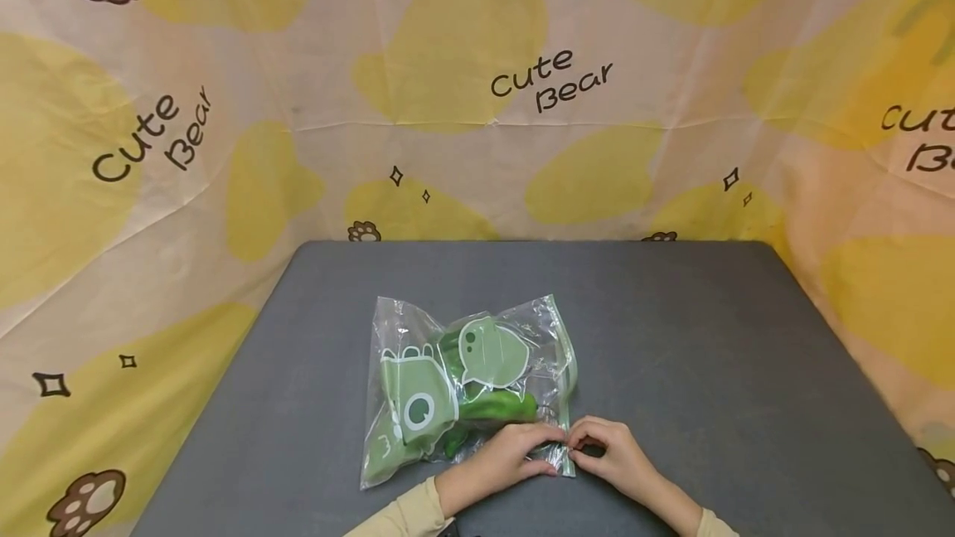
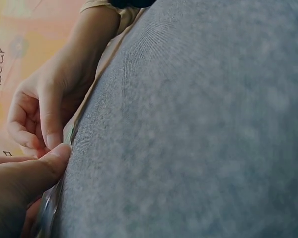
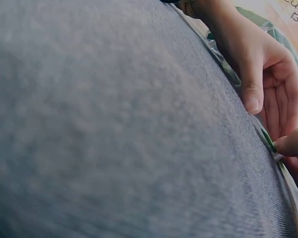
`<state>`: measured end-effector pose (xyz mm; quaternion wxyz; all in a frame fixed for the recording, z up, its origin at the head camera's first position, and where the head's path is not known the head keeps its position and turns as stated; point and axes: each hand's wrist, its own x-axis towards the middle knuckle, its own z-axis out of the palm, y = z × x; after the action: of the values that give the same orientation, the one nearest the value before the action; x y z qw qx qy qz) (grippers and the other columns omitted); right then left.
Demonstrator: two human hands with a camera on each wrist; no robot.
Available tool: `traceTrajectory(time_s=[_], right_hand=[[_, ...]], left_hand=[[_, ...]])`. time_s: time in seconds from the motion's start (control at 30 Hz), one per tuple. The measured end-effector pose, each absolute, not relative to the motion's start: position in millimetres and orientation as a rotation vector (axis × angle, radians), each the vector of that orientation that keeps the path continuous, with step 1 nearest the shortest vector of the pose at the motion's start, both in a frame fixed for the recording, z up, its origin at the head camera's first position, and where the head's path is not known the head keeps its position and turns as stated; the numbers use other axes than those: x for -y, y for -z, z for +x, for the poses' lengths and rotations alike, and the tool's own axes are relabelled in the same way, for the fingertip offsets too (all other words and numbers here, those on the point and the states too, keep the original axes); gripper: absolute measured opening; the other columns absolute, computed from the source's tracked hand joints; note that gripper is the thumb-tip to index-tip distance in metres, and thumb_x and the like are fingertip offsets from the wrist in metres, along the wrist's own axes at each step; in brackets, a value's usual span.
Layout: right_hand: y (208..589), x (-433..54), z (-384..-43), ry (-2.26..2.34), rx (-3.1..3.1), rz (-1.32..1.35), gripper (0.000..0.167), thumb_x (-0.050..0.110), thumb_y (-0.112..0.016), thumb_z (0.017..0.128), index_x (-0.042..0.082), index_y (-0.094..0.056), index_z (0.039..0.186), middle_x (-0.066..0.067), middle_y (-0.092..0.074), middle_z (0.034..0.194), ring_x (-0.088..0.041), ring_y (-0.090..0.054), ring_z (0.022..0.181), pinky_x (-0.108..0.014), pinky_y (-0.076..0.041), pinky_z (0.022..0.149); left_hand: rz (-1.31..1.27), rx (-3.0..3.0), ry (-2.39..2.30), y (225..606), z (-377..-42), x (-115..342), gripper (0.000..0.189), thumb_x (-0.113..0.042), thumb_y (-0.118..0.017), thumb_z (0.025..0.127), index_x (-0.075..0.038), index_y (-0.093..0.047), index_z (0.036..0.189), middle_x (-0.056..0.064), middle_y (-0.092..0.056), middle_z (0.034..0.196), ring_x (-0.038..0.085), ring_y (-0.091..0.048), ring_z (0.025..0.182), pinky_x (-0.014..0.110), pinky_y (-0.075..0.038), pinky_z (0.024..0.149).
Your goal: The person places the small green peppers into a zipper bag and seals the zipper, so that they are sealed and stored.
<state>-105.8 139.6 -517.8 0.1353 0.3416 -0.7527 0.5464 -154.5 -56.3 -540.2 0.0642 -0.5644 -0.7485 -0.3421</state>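
A clear zip bag (image 1: 492, 355) printed with pale green cartoon creatures lies flat on the table, bright green things inside it. Its zip strip (image 1: 570, 379) runs down the right side. At the near right corner, my left hand (image 1: 515, 454) rests on the bag, thumb and fingers apart. Close beside it, my right hand (image 1: 615, 454) pinches the zip strip between thumb and forefinger. The right wrist view shows the right thumb (image 3: 293, 144) on the strip's edge, below the left hand (image 3: 268, 69). What exactly the bag contains is partly hidden by the print.
The dark grey table (image 1: 686, 338) reaches back to a cloth backdrop (image 1: 462, 89) with yellow patches and "Cute Bear" lettering. The cloth also hangs along both sides of the table.
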Motion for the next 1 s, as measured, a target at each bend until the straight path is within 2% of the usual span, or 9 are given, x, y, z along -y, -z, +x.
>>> traceTrajectory(time_s=[0.1,0.4,1.0], right_hand=[[519.4,-140.5,-108.4,-1.592,2.179,0.992,0.030,-0.025,-0.066,0.062,0.000,-0.058,0.077,-0.012,-0.059,0.078,-0.019,-0.059,0.069,-0.027,-0.051,0.055],[518.0,-143.3,-112.2,-1.605,2.191,0.993,0.029,-0.024,-0.066,0.062,0.000,-0.058,0.077,-0.014,-0.059,0.077,-0.020,-0.059,0.067,-0.030,-0.052,0.054],[514.9,-142.1,-122.2,-1.514,2.198,0.981,0.030,-0.025,-0.066,0.061,0.001,-0.056,0.074,-0.014,-0.058,0.076,-0.022,-0.058,0.065,-0.030,-0.051,0.053]], left_hand=[[-1.718,2.265,1.023,538.9,-154.7,56.6,0.036,-0.019,-0.071,0.075,-0.003,-0.061,0.106,0.005,-0.061,0.109,0.008,-0.052,0.105,0.014,-0.035,0.090],[-1.819,2.234,0.933,537.0,-156.5,54.7,0.016,-0.015,-0.068,0.079,-0.008,-0.069,0.093,0.000,-0.065,0.099,0.012,-0.052,0.107,0.014,-0.034,0.091],[-1.874,2.297,0.823,532.4,-152.5,55.6,0.015,-0.018,-0.065,0.082,-0.011,-0.071,0.094,-0.002,-0.063,0.104,0.008,-0.051,0.107,0.010,-0.031,0.090]])
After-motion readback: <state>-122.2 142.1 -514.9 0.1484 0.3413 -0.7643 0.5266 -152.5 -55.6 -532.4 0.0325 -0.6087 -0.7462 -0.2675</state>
